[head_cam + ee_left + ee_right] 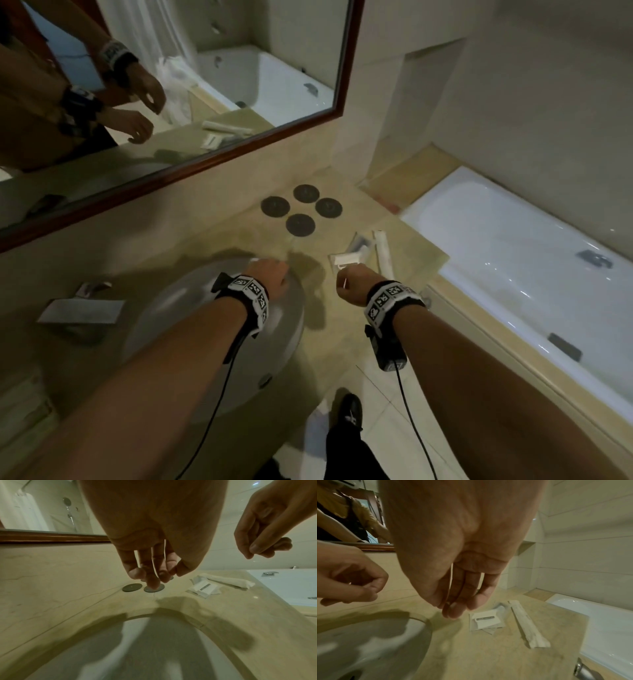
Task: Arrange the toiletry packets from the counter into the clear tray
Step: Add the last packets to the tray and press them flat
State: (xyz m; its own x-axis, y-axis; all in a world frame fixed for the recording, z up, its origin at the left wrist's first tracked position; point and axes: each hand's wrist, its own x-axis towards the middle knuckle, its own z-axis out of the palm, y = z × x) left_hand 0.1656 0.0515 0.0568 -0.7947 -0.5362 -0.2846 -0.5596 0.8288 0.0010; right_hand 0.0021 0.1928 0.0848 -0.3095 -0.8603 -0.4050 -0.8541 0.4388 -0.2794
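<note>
Round sink (212,329) sunk in the desk (239,236), left hand (270,275) over its far rim, grip loose and empty, right hand (354,286) beside the sink, grip loose and empty, white packets (349,258) just past it, four dark discs (301,209) behind the sink, white bathtub (513,246) to the right

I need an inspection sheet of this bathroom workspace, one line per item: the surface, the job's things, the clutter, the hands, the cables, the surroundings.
Surface: beige stone counter with a sunken basin.
Job's things: flat white packets and a long white packet lie together on the counter beside the bathtub; clear tray: nothing seen.
Clutter: four dark round discs near the wall.
Hands: left hand over the basin rim, fingers loosely curled, holding nothing; right hand above the flat packets, fingers straight, holding nothing.
Cables: black cables hang from both wrist bands.
Surroundings: framed mirror, faucet, white bathtub.
</note>
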